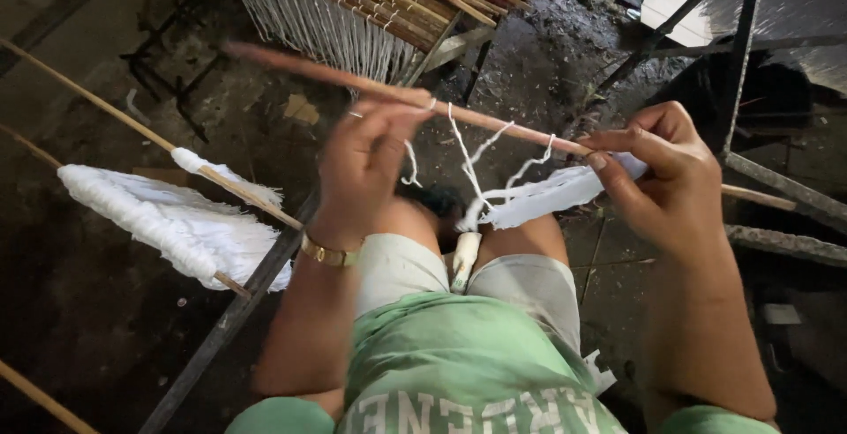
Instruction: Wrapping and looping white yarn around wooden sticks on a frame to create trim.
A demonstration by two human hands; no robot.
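Seen from above, over a seated lap in pale shorts and a green shirt, above a dark, dirty floor (106, 328).

Largest: a stack of many brown sticks with white fringe (379, 2) at the top edge, too many to count. At the left edge, two thin sticks carrying one broad white fringe (176, 222).

In hand: one long, thin wooden stick (494, 123), held crosswise. Probably light and stiff, easily snapped; best gripped at both sides of the yarn. One bundle of white yarn (547, 194) hanging from it, soft, limp, likely to slip and tangle. One small spool (465, 258) between the knees.

Two hands, well apart. Left hand (366, 165), blurred, fingers at the stick. Right hand (666, 174) pinched shut on stick and yarn.
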